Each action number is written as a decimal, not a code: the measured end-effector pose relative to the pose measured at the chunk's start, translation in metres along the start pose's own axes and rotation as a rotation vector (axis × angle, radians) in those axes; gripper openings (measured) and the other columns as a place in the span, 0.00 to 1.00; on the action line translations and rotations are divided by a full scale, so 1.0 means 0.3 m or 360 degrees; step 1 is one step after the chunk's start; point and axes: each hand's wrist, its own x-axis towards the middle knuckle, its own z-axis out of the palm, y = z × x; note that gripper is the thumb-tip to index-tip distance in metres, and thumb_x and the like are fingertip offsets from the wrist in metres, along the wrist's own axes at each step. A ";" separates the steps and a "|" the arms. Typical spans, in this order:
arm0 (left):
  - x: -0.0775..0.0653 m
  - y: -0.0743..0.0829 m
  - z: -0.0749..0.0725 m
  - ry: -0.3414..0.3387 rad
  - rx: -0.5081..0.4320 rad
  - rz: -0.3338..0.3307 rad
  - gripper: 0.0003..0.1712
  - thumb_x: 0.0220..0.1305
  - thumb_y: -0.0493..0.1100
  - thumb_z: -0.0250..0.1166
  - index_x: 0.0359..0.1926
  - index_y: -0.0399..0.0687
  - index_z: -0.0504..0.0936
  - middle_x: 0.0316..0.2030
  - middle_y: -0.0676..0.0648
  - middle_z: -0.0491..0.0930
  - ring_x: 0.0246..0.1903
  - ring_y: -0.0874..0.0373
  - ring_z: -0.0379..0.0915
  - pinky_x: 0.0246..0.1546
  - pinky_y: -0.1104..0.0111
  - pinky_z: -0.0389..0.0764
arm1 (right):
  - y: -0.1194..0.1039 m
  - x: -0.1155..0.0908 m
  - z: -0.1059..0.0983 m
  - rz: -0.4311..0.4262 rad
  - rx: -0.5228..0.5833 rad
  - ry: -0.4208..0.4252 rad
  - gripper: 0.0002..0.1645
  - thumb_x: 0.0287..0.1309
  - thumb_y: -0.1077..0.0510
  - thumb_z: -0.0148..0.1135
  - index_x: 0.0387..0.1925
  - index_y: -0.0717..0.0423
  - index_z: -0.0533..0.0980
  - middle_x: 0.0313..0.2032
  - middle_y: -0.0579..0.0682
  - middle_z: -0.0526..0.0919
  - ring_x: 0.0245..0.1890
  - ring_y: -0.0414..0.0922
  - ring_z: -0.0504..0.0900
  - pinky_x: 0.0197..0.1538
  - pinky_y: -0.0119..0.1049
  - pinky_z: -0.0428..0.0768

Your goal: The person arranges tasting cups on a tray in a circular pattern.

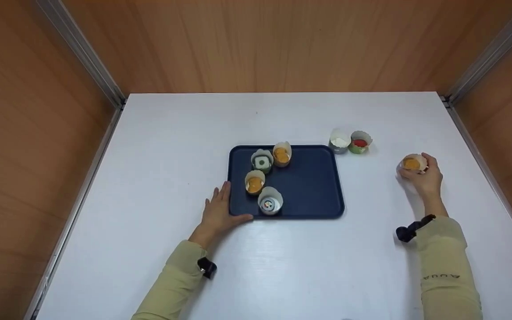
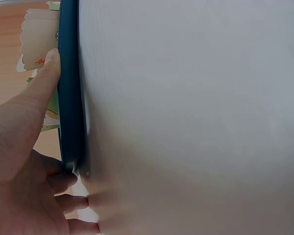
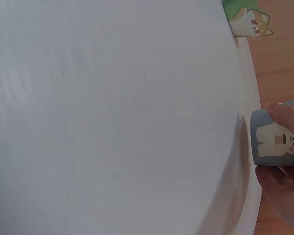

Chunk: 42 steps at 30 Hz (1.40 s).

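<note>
My right hand (image 1: pixel 427 181) grips a paper cupcake cup (image 3: pixel 272 142) at the right of the table, thumb and fingers around its wall. The cup is blue-grey with a white bear print, and something orange shows inside; its shadow falls on the table beside it. My left hand (image 1: pixel 217 214) rests at the near left corner of a dark blue tray (image 1: pixel 305 191), thumb along the front edge and straight fingers at the left side. On the tray's left part stand several similar cups, including a scalloped white one (image 1: pixel 275 192) near the thumb.
Behind the tray's far right corner, a whitish cup (image 1: pixel 340 133) and a green cup (image 1: pixel 357 150) with something red inside stand side by side on the white table (image 1: pixel 176 133). Wooden panels (image 1: pixel 282 44) enclose the table at the back and both sides.
</note>
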 end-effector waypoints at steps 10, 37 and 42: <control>-0.003 0.004 -0.005 -0.0003 0.0021 -0.0008 0.67 0.38 0.71 0.63 0.68 0.40 0.42 0.67 0.41 0.45 0.64 0.42 0.38 0.59 0.45 0.45 | -0.045 -0.052 0.028 -0.0113 -0.0021 0.0001 0.48 0.47 0.57 0.65 0.65 0.62 0.50 0.60 0.63 0.57 0.57 0.57 0.59 0.56 0.46 0.63; 0.000 0.002 -0.003 -0.0030 0.0007 -0.0002 0.66 0.38 0.71 0.63 0.68 0.40 0.41 0.67 0.42 0.43 0.65 0.43 0.37 0.59 0.45 0.44 | -0.160 -0.194 0.165 -0.0294 0.0131 -0.0157 0.46 0.40 0.65 0.69 0.60 0.64 0.56 0.57 0.65 0.63 0.56 0.58 0.63 0.54 0.51 0.66; -0.003 0.003 -0.003 -0.0008 0.0010 0.0004 0.66 0.38 0.71 0.64 0.68 0.39 0.42 0.67 0.41 0.45 0.64 0.42 0.38 0.59 0.45 0.45 | -0.183 -0.213 0.201 -0.0376 0.0180 -0.0176 0.44 0.39 0.67 0.69 0.59 0.65 0.58 0.53 0.66 0.66 0.53 0.59 0.66 0.52 0.52 0.67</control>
